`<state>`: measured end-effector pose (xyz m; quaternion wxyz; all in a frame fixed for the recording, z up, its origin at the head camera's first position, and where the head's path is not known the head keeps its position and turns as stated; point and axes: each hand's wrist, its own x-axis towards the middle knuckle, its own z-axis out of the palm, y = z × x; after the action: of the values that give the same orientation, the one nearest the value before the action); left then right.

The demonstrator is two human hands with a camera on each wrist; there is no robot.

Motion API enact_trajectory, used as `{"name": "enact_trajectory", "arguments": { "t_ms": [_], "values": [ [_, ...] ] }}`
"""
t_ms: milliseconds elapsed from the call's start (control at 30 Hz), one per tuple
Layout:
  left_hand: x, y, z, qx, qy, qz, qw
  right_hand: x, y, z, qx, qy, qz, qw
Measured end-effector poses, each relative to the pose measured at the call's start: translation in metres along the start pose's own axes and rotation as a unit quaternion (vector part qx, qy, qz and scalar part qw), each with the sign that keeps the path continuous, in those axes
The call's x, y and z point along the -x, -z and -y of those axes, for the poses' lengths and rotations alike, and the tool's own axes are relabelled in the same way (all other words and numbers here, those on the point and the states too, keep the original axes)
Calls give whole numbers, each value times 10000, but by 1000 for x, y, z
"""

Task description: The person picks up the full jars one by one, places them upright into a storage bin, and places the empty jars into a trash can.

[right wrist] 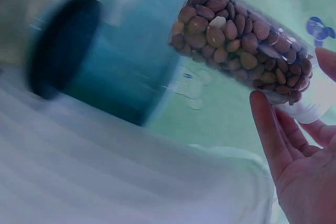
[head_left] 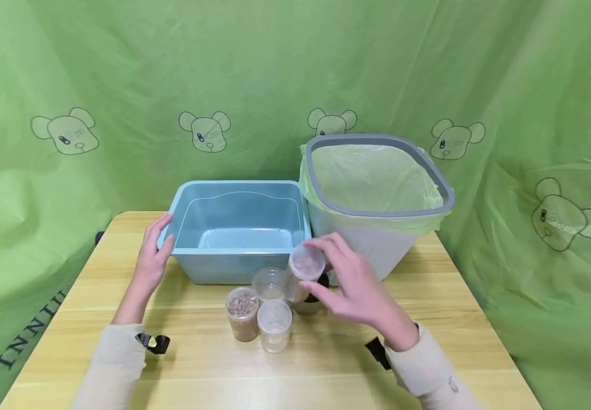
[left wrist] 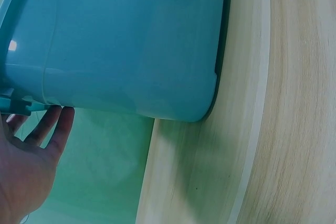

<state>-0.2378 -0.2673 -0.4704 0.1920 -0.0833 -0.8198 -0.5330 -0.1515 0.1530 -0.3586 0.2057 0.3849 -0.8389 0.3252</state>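
My right hand (head_left: 354, 282) grips a clear plastic jar (head_left: 296, 282) of reddish-brown peanuts with a whitish lid, tilted above the other jars. In the right wrist view the peanuts (right wrist: 236, 40) fill most of the jar, the fingers round its lidded end. My left hand (head_left: 151, 256) holds the left rim of a light blue basin (head_left: 239, 267), fingertips under the rim in the left wrist view. Near the basin's front stand a jar of peanuts (head_left: 244, 324), a clear jar (head_left: 274, 336) and another clear jar (head_left: 270, 280) behind. A black-lidded jar (head_left: 308, 307) is partly hidden behind my right hand.
A white bin (head_left: 362, 242) with a grey rim and a pale green bag (head_left: 377, 176) stands right beside the basin. Everything sits on a wooden table (head_left: 213, 376), with a green printed curtain (head_left: 254, 68) behind and along both sides.
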Motion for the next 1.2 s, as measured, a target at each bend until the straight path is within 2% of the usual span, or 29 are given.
{"name": "enact_trajectory", "arguments": {
  "t_ms": [133, 267, 467, 633, 900, 1200],
  "values": [
    [1, 0, -2, 19, 29, 18, 10000, -29, 7, 9, -19, 7, -211, 9998],
    [2, 0, -4, 80, 16, 33, 10000, -57, 5, 14, 10, -158, -288, 9995],
    [3, 1, -4, 76, 35, -4, 10000, -99, -19, 8, 38, -436, -248, 9987],
    [3, -1, -5, 60, 86, 71, 9999, -124, -43, -8, 154, -904, -153, 9957],
    [2, 2, -6, -183, -43, 114, 9998, -144, -74, -40, 96, -1540, -127, 9879],
    [3, 2, -6, -166, 17, 95, 9998, -144, -96, -68, -43, -1809, 49, 9835]
  ]
}}
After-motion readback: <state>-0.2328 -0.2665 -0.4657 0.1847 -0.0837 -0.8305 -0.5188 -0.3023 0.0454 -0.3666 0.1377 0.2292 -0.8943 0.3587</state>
